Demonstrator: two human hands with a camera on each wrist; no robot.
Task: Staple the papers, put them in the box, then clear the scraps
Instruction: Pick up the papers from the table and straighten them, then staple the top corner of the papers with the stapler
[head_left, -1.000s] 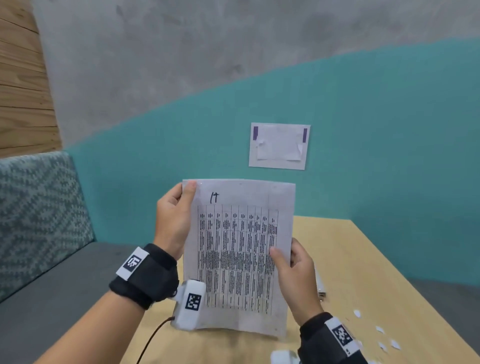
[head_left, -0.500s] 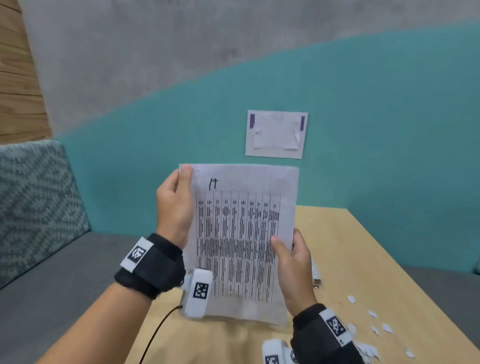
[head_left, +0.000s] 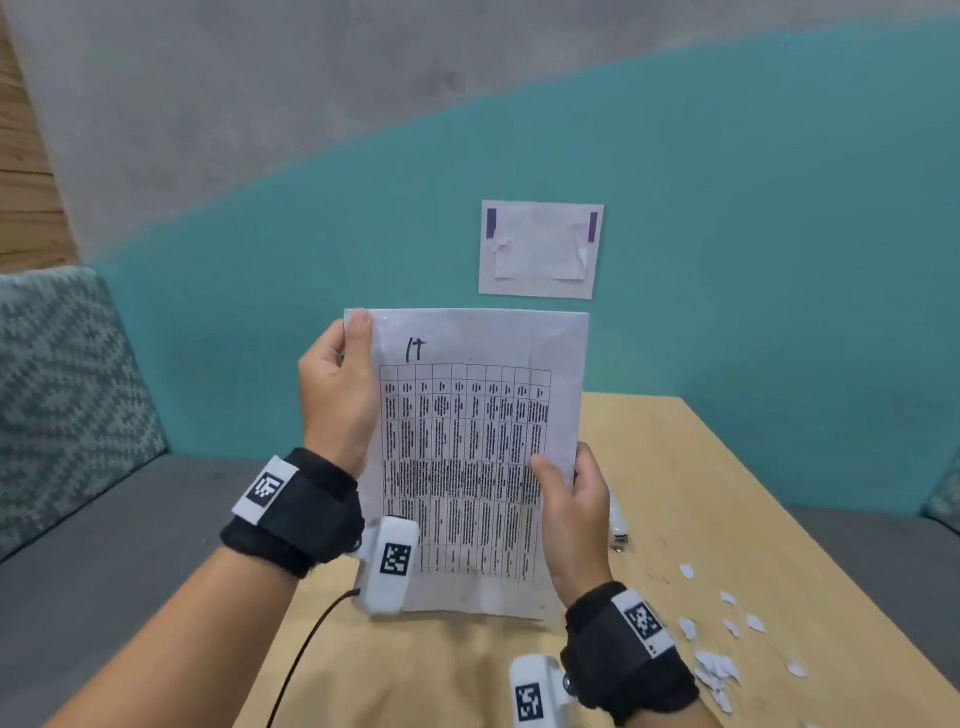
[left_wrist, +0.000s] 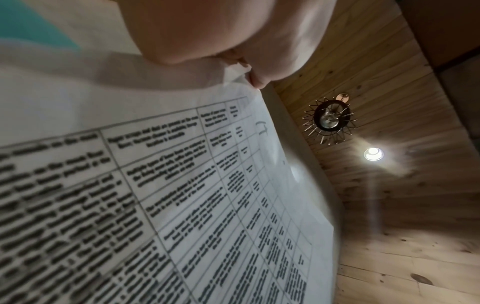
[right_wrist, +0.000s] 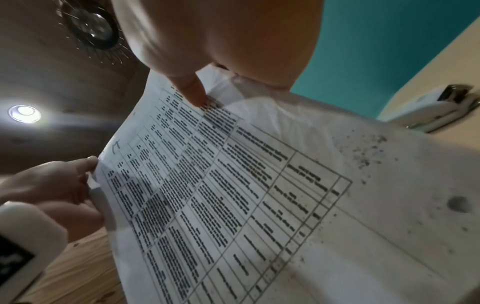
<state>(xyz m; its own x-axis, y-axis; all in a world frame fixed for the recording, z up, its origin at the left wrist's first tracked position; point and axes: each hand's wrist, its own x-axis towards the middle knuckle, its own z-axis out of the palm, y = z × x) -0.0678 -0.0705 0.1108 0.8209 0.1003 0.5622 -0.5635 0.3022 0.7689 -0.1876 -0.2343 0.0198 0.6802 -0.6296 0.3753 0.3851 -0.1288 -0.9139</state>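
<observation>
Papers (head_left: 470, 457): held upright above the near end of the bench (head_left: 701, 499), printed table facing the person, a handwritten mark near the top.

Left hand (head_left: 335, 384): grips the papers' upper left edge, thumb laid on the front along the top corner, fingers clamped behind the sheet.

Right hand (head_left: 571, 514): pinches the right edge lower down, thumb pressed on the printed face, fingers curled behind.

Stapler (head_left: 618, 519): lies on the bench just beyond the right hand, partly hidden by it, apart from the papers.

Scraps (head_left: 719, 665): small white pieces scattered on the bench at the near right, well apart from the papers.

Head view only: scraps, a taped sheet (head_left: 540, 249) on the teal wall, a bench seat at left.

Left wrist view: papers seen from below, a fingertip at the top corner, a ceiling lamp (left_wrist: 330, 119) and a spotlight beyond.

Right wrist view: thumb tip on the print, dark specks on the papers' lower margin, the stapler in close view, and the left hand at the far edge.
</observation>
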